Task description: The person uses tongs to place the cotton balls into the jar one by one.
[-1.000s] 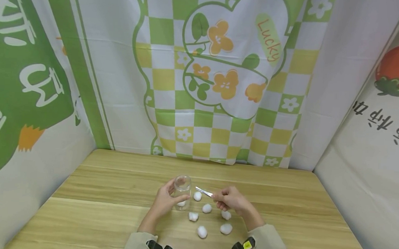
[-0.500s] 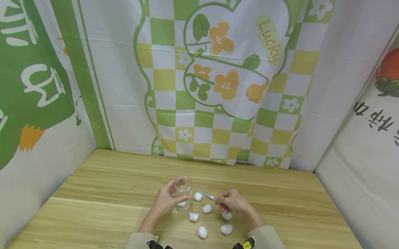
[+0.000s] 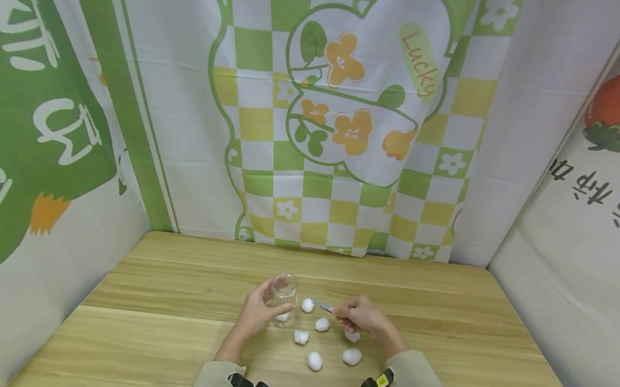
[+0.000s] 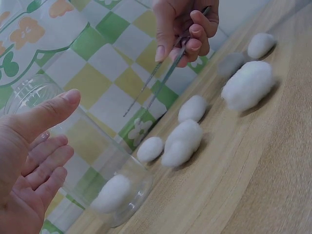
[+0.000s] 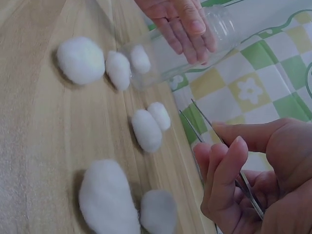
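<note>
Silver tweezers (image 3: pixel 323 306), pinched between the thumb and fingers of the right hand (image 3: pixel 361 314), have dipped over the last second: in the head view their tips have slid down and slightly right, and now overlap the edge of the uppermost cotton ball (image 3: pixel 306 306), just right of the clear jar (image 3: pixel 289 297). That seems to bring the tool nearly within grasping range, though both wrist views show a gap, with the prongs apart and nothing between them; the ball rests untouched. The left hand (image 3: pixel 257 308) has stayed put, thumb and fingers curled around the jar, which holds one white ball (image 3: pixel 282 317) at its bottom.

Tweezers and jar sit in the lower middle of the head frame, over the wooden surface (image 3: pixel 186 304). The tips point left and a little toward the top of the frame, the long axis running from lower right to upper left. The jar stands upright, its uncovered mouth uppermost and its long axis vertical. Five more cotton balls (image 3: pixel 322 324) lie loose below and right of it.
</note>
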Demonstrator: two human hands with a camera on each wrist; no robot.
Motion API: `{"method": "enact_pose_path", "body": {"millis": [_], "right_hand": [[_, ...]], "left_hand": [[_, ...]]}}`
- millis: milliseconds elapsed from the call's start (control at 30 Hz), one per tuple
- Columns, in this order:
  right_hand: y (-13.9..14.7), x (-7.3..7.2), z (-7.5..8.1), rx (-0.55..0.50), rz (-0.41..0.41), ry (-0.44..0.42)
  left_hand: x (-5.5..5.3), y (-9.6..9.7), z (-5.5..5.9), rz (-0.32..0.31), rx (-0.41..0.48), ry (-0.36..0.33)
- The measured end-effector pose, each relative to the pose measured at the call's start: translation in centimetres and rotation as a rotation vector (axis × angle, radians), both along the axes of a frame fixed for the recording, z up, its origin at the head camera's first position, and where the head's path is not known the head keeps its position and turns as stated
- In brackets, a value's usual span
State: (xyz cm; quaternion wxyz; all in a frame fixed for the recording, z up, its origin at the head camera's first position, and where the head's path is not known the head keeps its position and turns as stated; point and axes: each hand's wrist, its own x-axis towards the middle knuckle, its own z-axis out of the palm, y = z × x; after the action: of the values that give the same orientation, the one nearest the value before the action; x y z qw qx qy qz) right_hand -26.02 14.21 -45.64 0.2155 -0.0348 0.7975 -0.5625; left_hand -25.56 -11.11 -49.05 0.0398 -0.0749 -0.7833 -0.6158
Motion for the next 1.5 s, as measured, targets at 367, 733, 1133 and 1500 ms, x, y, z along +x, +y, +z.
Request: {"method": "enact_pose_path", "body": {"millis": [367,733,1133,1500], "right_hand": [[0.1,-0.5,-0.6,0.000,-0.016,-0.010],[0.1,-0.4,-0.4,0.054,-0.003,0.001],[-0.1,-0.6,-0.9,0.068,0.003,-0.017],[-0.9,-0.7,-1.4,0.068,-0.033,-0.028]], "left_hand": [[0.1,0.0,0.0,-0.002,-0.013,0.008],[0.4,0.1,0.3,0.003,-0.013,0.001],[0.2,0.1,0.2,0.001,-0.014,0.009],[0.1,0.0,0.1,0.001,-0.015,0.010]]}}
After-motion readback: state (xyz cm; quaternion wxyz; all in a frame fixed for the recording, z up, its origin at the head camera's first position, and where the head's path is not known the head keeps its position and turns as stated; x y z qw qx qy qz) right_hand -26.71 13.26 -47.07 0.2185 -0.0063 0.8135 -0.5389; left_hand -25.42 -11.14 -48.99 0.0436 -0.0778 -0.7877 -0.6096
